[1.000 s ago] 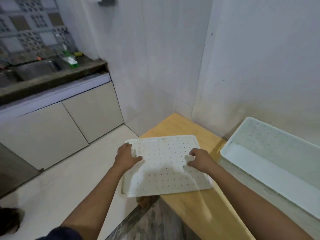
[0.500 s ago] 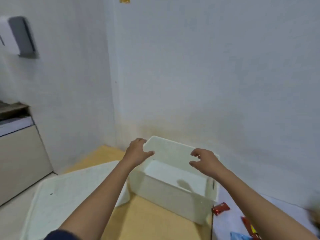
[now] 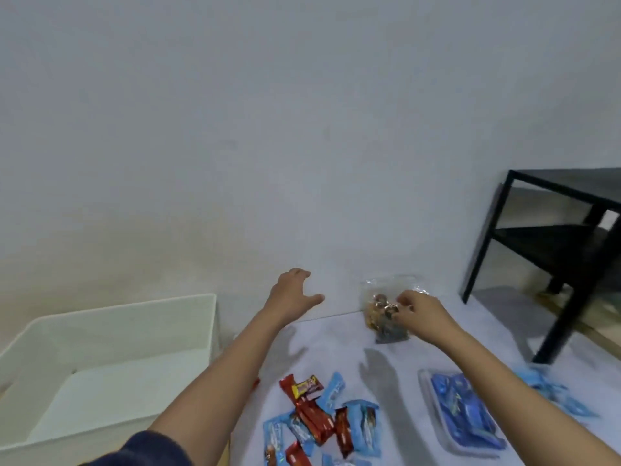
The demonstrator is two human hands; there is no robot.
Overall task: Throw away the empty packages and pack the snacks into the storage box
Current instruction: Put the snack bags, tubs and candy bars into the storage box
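Note:
A white storage box (image 3: pixel 111 334) stands open and empty at the lower left. A clear plastic bag of small wrapped snacks (image 3: pixel 384 306) leans against the wall. My right hand (image 3: pixel 421 316) pinches that bag at its right side. My left hand (image 3: pixel 292 295) hovers in the air left of the bag, fingers spread, holding nothing. Red and blue snack packets (image 3: pixel 319 418) lie in a loose pile on the white table cover (image 3: pixel 336 344) below my hands. A clear tray of blue packets (image 3: pixel 463 412) lies to the right under my right forearm.
A black metal shelf (image 3: pixel 551 250) stands at the right against the wall. More blue packets (image 3: pixel 551 391) lie at the right edge near its leg. The plain wall rises directly behind the table.
My view has swung right from the lid and box to the snack pile. Both hands left the box rim; my right hand now grips the clear snack bag.

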